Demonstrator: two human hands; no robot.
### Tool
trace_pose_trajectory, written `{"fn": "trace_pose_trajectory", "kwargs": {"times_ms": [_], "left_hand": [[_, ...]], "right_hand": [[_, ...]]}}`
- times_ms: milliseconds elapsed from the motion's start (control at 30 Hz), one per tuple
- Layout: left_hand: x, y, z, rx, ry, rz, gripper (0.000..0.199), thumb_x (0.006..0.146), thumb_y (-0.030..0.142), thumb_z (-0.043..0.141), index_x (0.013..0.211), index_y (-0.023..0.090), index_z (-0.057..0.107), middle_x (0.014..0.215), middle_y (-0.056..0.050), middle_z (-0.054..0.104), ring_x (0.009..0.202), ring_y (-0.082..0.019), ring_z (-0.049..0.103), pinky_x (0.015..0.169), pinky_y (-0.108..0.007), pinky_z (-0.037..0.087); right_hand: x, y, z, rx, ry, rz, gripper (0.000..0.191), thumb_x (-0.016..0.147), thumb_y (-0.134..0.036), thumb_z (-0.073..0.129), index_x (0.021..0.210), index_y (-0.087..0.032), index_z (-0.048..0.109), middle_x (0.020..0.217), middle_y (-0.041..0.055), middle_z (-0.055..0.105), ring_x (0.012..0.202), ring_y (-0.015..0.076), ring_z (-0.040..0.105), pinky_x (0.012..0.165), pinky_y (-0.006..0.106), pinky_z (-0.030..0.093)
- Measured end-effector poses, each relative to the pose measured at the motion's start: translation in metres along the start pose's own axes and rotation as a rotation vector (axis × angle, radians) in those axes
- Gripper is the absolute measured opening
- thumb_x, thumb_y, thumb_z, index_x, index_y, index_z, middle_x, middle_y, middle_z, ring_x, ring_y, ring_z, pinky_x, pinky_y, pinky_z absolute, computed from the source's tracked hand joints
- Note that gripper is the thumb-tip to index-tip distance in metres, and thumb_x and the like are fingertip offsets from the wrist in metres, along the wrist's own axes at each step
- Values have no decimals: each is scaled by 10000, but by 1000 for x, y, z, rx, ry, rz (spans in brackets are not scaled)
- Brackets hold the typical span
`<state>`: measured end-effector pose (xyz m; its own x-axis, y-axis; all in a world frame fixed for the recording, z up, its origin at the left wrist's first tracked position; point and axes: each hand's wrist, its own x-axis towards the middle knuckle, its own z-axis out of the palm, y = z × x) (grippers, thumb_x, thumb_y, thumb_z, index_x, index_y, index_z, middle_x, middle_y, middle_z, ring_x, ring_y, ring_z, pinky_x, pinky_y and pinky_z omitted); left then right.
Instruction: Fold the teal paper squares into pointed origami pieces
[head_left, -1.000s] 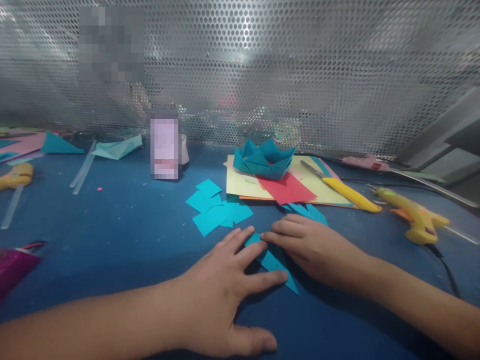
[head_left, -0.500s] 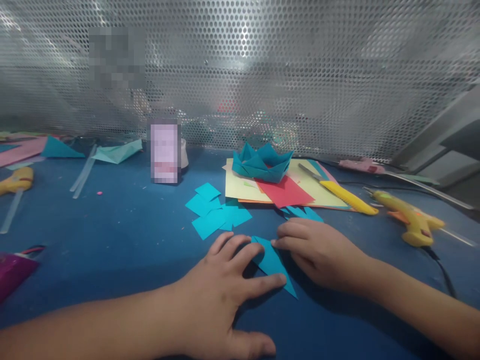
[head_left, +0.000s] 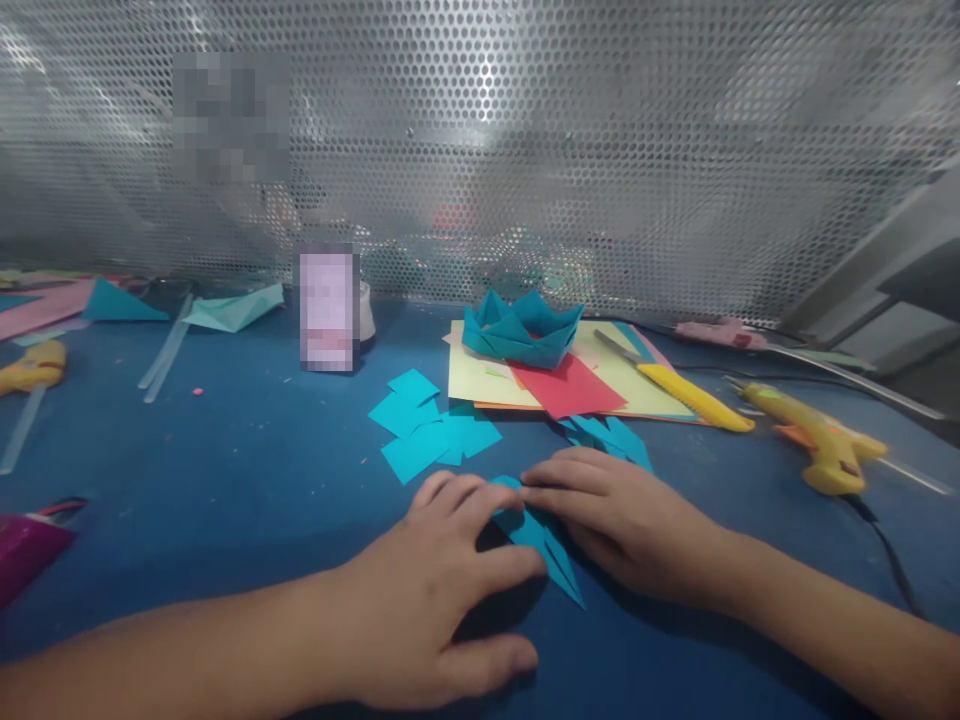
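A narrow folded piece of blue paper (head_left: 551, 560) lies on the table between my hands, tapering to a point toward me. My left hand (head_left: 442, 580) spreads over its left side, fingers apart, with the index finger and others touching the paper. On the other side, my right hand (head_left: 622, 510) has its fingers pressed together at the paper's upper edge; its thumb is mostly hidden. Flat blue paper squares (head_left: 427, 430) lie beyond my left hand. Several folded blue pieces (head_left: 611, 438) rest just beyond my right hand.
A blue paper crown shape (head_left: 523, 330) and a red sheet (head_left: 570, 385) sit on stacked coloured paper (head_left: 469, 375). A yellow cutter (head_left: 694, 395) with its blade out lies there. At right is a yellow glue gun (head_left: 825, 440); behind stands a perforated metal panel (head_left: 480, 200).
My right hand has slid left along the paper's upper edge. The paper's right side now shows a folded-over flap, and my left fingers have shifted slightly left.
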<state>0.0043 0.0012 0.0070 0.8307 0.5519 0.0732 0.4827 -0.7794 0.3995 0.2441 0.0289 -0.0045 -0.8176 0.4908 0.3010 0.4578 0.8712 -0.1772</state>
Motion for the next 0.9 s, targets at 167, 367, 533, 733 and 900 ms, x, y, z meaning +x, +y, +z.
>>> {"fn": "trace_pose_trajectory", "kwargs": {"times_ms": [167, 367, 533, 733, 900], "left_hand": [[0, -12, 6, 45, 328, -242, 264, 912, 391, 481, 1078, 186, 467, 1088, -102, 515, 1040, -290, 455, 908, -529, 338], [4, -17, 5, -131, 297, -309, 163, 920, 348, 478, 996, 203, 480, 868, -25, 551, 817, -213, 494, 776, -430, 407], [8, -15, 7, -277, 321, -333, 71, 861, 203, 520, 925, 199, 490, 821, -4, 555, 764, -172, 523, 687, -325, 444], [8, -17, 11, -348, 340, -283, 111, 814, 143, 566, 879, 201, 497, 765, 28, 559, 678, -123, 527, 601, -237, 444], [8, -23, 11, -224, 320, -125, 94, 846, 201, 632, 776, 182, 572, 745, 21, 608, 720, -135, 562, 688, -265, 456]], "right_hand": [[2, -7, -1, -20, -1, 17, 351, 888, -64, 376, 1133, -122, 621, 1054, 132, 643, 928, 217, 575, 801, 374, 521], [4, -22, 2, 45, 8, 87, 335, 913, -84, 375, 1144, -129, 613, 1016, 134, 626, 876, 221, 564, 753, 382, 524], [7, -37, 5, 87, 13, 98, 323, 936, -110, 363, 1142, -120, 611, 973, 135, 617, 839, 225, 564, 711, 374, 530], [10, -42, 7, 9, 12, 87, 324, 949, -136, 343, 1061, -97, 644, 886, 132, 613, 765, 219, 560, 659, 356, 526], [7, -38, 9, 34, 22, 90, 310, 945, -134, 364, 1093, -119, 636, 918, 128, 617, 783, 217, 562, 675, 358, 524]]}}
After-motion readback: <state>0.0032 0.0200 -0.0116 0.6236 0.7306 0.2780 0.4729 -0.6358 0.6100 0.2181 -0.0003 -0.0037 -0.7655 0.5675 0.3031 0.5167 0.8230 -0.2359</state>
